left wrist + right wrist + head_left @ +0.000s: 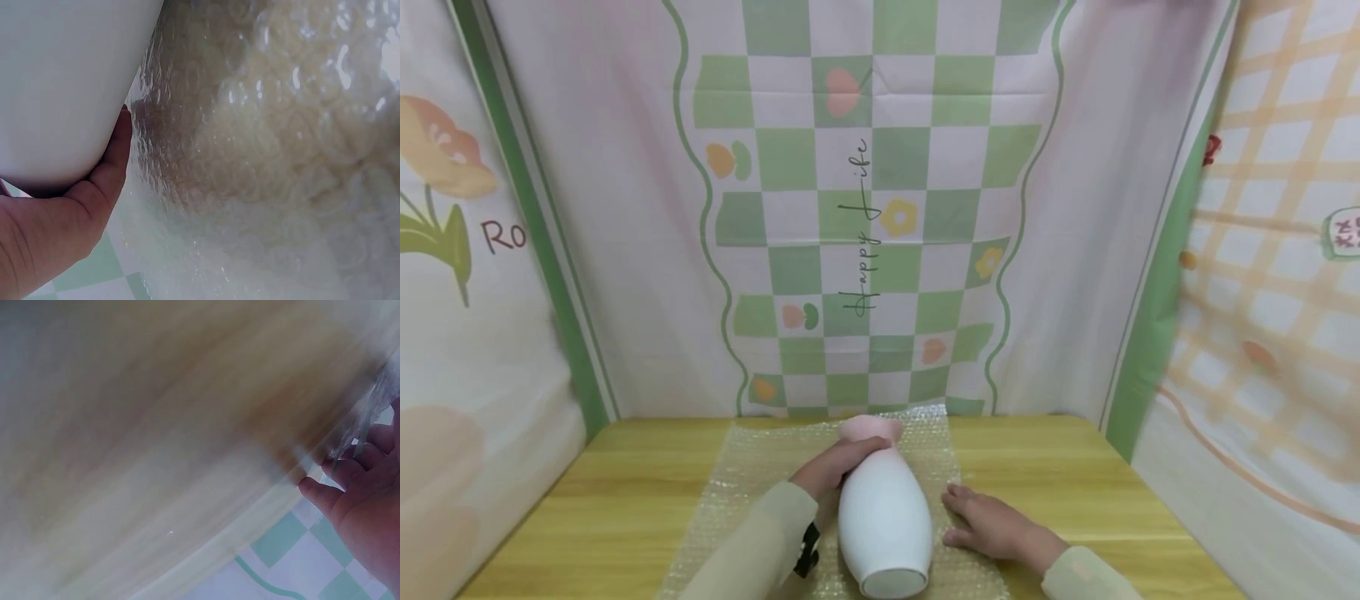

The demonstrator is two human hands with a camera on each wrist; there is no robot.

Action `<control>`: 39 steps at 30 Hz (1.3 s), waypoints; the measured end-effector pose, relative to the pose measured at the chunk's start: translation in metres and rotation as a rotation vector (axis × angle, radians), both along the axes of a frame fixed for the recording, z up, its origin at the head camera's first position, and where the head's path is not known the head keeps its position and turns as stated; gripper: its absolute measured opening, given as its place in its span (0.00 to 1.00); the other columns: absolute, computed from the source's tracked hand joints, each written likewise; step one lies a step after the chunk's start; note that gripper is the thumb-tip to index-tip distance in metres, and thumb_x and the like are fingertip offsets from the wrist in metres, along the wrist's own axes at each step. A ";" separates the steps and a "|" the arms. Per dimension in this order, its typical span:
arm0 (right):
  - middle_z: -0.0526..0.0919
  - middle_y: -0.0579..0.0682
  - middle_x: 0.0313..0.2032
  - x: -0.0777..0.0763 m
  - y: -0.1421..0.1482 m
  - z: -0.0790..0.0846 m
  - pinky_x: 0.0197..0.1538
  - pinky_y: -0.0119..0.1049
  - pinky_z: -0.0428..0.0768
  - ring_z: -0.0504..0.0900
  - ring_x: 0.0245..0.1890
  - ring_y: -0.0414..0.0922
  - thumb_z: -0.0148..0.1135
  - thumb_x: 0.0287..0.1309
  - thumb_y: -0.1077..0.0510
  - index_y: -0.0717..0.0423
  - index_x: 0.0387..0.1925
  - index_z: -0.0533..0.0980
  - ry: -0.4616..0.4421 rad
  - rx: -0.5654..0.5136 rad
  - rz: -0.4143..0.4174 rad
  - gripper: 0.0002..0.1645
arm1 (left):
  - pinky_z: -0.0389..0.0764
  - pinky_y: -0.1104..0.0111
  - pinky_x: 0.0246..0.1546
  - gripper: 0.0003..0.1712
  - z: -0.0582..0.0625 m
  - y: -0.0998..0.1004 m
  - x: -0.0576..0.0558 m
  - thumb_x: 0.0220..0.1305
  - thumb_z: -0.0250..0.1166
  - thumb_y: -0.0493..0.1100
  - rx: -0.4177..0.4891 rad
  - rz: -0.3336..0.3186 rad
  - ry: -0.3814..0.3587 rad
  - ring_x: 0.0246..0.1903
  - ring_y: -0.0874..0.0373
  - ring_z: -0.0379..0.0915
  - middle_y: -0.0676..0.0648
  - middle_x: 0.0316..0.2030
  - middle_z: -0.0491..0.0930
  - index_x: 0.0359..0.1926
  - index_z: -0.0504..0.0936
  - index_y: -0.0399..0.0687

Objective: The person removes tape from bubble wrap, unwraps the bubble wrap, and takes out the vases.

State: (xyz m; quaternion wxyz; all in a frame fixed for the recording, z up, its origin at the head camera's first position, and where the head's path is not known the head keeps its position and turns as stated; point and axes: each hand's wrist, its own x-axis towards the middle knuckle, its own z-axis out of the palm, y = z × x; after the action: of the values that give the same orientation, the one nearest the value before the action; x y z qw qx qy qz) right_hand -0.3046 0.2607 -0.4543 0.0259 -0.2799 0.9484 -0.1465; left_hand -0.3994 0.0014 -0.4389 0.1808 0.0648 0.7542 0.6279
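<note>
A white vase (886,517) with a pink flared mouth (871,428) lies on its side on a sheet of bubble wrap (760,467), its base toward me. My left hand (838,467) grips the vase round its neck; in the left wrist view the thumb (106,169) bends along the white body. Part of the left fingers is hidden behind the vase. To the right of the vase, my right hand (992,525) is at the wrap's right edge, fingers fairly straight and thumb apart. In the right wrist view its fingertips (312,487) are right beside the clear plastic (381,394).
The wooden table (595,517) extends on both sides of the wrap. A checked green and white cloth (895,275) hangs behind it, with printed cloths (1262,350) at the sides. A black band (807,550) shows at my left wrist.
</note>
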 end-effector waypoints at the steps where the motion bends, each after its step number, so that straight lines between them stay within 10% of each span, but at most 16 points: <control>1: 0.66 0.72 0.63 0.000 0.000 0.000 0.62 0.60 0.66 0.66 0.63 0.65 0.60 0.61 0.40 0.71 0.61 0.69 -0.001 0.002 -0.003 0.41 | 0.80 0.50 0.46 0.49 0.000 0.000 0.000 0.57 0.66 0.60 0.000 0.003 -0.001 0.44 0.44 0.77 0.38 0.47 0.75 0.66 0.61 0.30; 25: 0.65 0.73 0.63 0.003 -0.001 0.001 0.62 0.61 0.66 0.66 0.62 0.66 0.61 0.62 0.42 0.72 0.62 0.69 -0.013 -0.005 0.002 0.41 | 0.77 0.49 0.51 0.51 -0.002 0.005 0.016 0.52 0.68 0.63 -0.045 0.222 0.138 0.48 0.43 0.75 0.34 0.51 0.75 0.62 0.66 0.27; 39: 0.65 0.74 0.63 0.004 0.000 0.001 0.62 0.60 0.65 0.66 0.62 0.66 0.60 0.62 0.42 0.72 0.62 0.68 0.013 0.007 0.016 0.41 | 0.75 0.43 0.51 0.54 0.033 -0.019 0.013 0.52 0.68 0.62 -0.054 0.299 0.194 0.55 0.36 0.70 0.30 0.59 0.69 0.68 0.58 0.31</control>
State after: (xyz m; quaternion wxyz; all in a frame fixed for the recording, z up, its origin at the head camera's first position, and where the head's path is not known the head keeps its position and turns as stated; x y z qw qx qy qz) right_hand -0.3008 0.2609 -0.4537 0.0220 -0.2882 0.9468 -0.1413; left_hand -0.3860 -0.0172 -0.4063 0.0133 0.0072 0.7860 0.6180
